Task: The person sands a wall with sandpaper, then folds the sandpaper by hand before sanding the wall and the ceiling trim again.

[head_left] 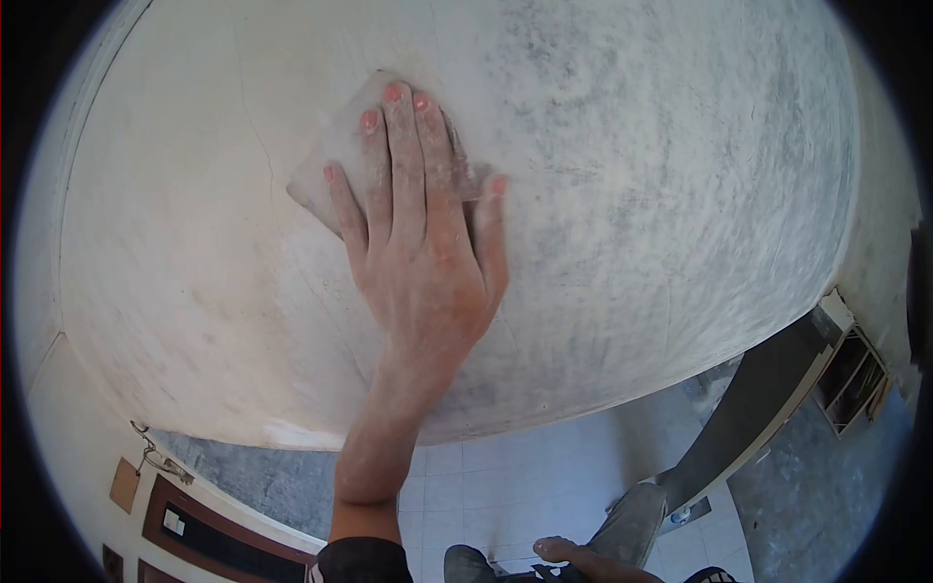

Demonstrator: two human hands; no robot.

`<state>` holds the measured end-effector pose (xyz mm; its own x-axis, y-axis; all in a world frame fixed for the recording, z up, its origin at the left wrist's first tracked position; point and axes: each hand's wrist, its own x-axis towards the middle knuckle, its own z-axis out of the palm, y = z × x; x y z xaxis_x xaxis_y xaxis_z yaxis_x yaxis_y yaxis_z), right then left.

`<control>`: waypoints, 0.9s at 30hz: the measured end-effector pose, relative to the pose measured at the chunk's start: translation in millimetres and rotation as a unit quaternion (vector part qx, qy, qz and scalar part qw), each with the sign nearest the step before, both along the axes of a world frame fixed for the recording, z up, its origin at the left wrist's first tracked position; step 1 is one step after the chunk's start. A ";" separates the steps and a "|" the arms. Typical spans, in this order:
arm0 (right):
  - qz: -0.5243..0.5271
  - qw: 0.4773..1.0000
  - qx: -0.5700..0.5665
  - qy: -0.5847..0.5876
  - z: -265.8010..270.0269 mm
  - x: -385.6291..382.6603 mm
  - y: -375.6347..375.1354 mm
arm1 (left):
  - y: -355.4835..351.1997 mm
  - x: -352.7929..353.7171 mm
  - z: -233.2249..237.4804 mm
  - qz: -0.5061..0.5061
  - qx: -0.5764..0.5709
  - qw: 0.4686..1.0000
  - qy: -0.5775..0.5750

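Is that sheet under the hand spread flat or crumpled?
Mostly flat: the sheet shows straight edges and corners around the left hand; its middle is hidden.

The left hand [428, 253] lies flat, fingers spread, over a thin pale sheet [335, 146] against the plastered surface [661, 214]. Below that surface, the right hand [573, 556] sits near grey trousers [634, 520] above tiled floor [505, 476]; a brown-framed dark panel [222, 544] stands below its left end.

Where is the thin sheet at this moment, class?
In the head view, the thin sheet is in the upper half, left of centre, between the spread left hand and the pale, grey-smudged surface.
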<state>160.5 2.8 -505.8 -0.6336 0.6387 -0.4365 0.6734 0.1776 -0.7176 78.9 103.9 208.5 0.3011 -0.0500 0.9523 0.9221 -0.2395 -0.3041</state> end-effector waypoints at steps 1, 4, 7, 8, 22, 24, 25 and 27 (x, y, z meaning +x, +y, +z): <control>-0.025 1.000 0.006 0.013 2.7 -1.1 -2.6 | 2.0 1.7 -5.9 0.007 0.001 1.000 -0.006; -0.084 0.995 0.047 0.039 3.2 6.8 3.8 | -19.4 2.1 -53.3 0.014 -0.120 0.992 0.034; -0.091 0.993 0.071 0.032 -5.7 9.7 7.5 | -20.7 -1.0 -40.5 0.018 -0.113 0.991 0.073; -0.082 0.995 0.045 0.019 -3.3 7.9 7.2 | -19.0 -0.1 -24.8 0.008 -0.091 0.993 0.069; -0.147 0.988 0.001 0.052 -27.9 -0.1 9.8 | -8.7 13.9 -1.6 -0.007 -0.061 0.995 0.076; -0.141 0.989 0.027 0.039 -30.7 -0.4 10.7 | -12.8 26.4 -19.0 0.003 -0.095 0.994 0.051; -0.143 0.988 0.040 0.035 -30.2 -2.7 8.9 | -16.2 31.8 -31.9 0.003 -0.111 0.993 0.043; -0.160 0.984 0.054 0.047 -29.0 1.7 6.2 | -15.3 27.7 -80.6 0.007 -0.130 0.986 0.108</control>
<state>162.2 9.1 -534.8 -0.4268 0.8520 -0.3033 0.6384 0.0463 -0.7683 106.6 88.7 127.9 0.4967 0.1940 0.8460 0.8467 -0.3226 -0.4231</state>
